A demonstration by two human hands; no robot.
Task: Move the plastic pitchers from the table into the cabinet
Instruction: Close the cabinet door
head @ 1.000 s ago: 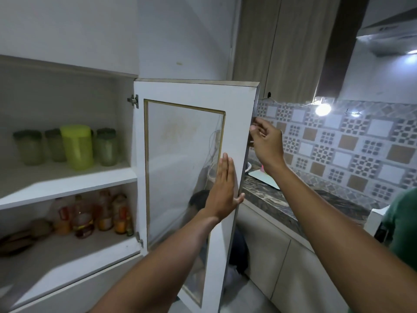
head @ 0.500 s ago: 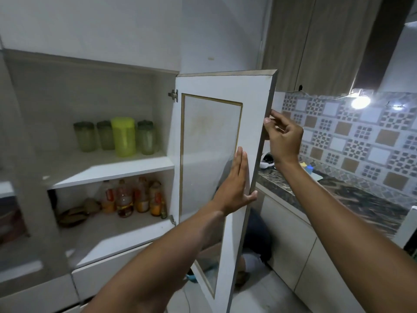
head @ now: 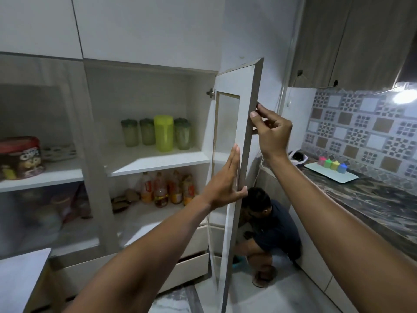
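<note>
Fingers pressed together and held straight, our left hand (head: 225,181) lies flat against the glass panel of the cabinet door (head: 246,132), thumb hooked round its free edge; it grips nothing. We read the scene from the left: a brown printed tin (head: 20,158) behind the closed glass of the neighbouring bay, then the open cabinet (head: 144,71), where the lime-green plastic pitcher (head: 163,133) stands upright on the upper shelf (head: 158,161) among green-lidded jars (head: 146,131), with sauce bottles (head: 167,188) on the shelf below. Next comes the door itself, swung almost edge-on to us, tall axis vertical. Higher on that edge our right hand (head: 272,132) pinches the frame between thumb and curled fingers. Beyond it a person crouches on the floor by the counter (head: 372,199), where small coloured cups (head: 330,163) sit on a white tray (head: 343,177).

We judge the pitcher already housed, lying left of and deeper than both hands, the left hand being nearer it. Whether any pitcher remains on the table we cannot tell; only a table corner shows at lower left. The door, we judge, must swing leftward on its hinge to close.
</note>
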